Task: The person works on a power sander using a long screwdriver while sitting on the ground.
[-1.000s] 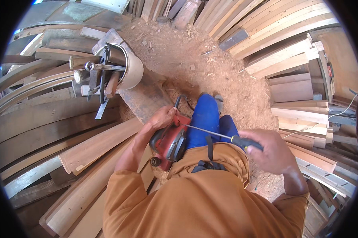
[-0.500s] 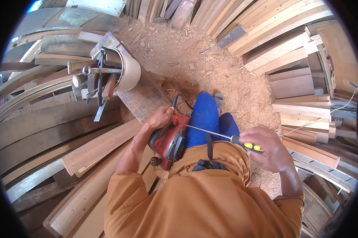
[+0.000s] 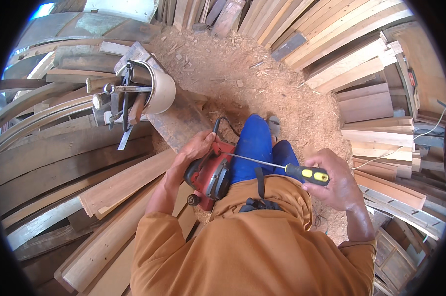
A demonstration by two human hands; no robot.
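A red and black electric planer [image 3: 209,173] rests tilted against my left thigh, its power cord [image 3: 228,121] leaving the far end. My left hand [image 3: 197,146] is closed on that far end, beside the cord. In my right hand [image 3: 335,181], the fingers pinch the rear of a screwdriver [image 3: 302,173] with a black and yellow handle. Its long thin shaft crosses above my blue trousers [image 3: 254,148] to the planer's side, where the tip meets the red body. What the tip engages is too small to make out.
On a plank bench [image 3: 181,126] at the left lies a white bucket [image 3: 163,91] with hand tools sticking out. Stacked boards [image 3: 129,180] line the left, more timber [image 3: 341,34] the right. Wood shavings [image 3: 302,111] cover the floor. A pale cable [image 3: 381,157] hangs at right.
The screwdriver handle has turned about its axis, showing different yellow patches, and my right hand's fingers have shifted on it. My left hand and the planer stay put.
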